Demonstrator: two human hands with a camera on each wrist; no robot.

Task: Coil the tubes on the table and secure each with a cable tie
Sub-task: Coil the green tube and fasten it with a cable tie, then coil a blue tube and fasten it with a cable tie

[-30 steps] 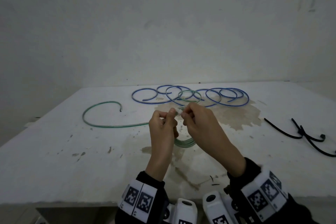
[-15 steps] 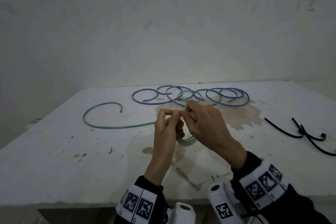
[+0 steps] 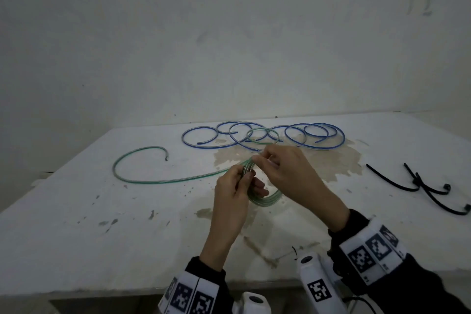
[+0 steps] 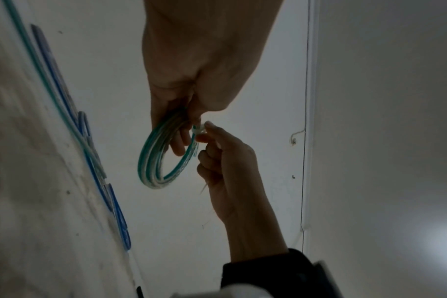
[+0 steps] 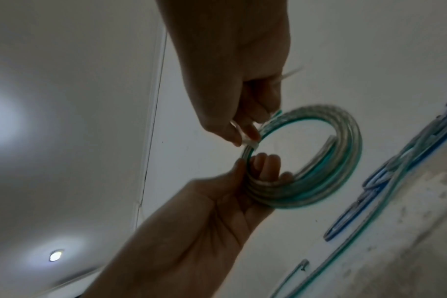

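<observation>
A small coil of clear green-striped tube [image 3: 267, 200] hangs between my hands above the table. My left hand [image 3: 244, 176] grips the coil [image 4: 151, 161] with thumb outside and fingers through the loop. My right hand [image 3: 258, 159] pinches a thin white cable tie [image 5: 249, 143] wrapped over the coil's top [image 5: 345, 153]; the tie [image 4: 199, 131] shows at its fingertips. The tube's long green tail [image 3: 132, 176] trails left across the table and ends in a hook. Several blue tube loops [image 3: 316, 139] lie at the back.
Black cable ties [image 3: 423, 186] lie on the right of the white, stained table [image 3: 76, 237]. A green loop [image 3: 262, 132] sits among the blue ones. A plain wall rises just behind the table; its front edge is near my wrists.
My hands have drawn together. The left hand has slid right and down onto the coil, and more of the coil now shows beneath the hands. The tail on the table lies as before.
</observation>
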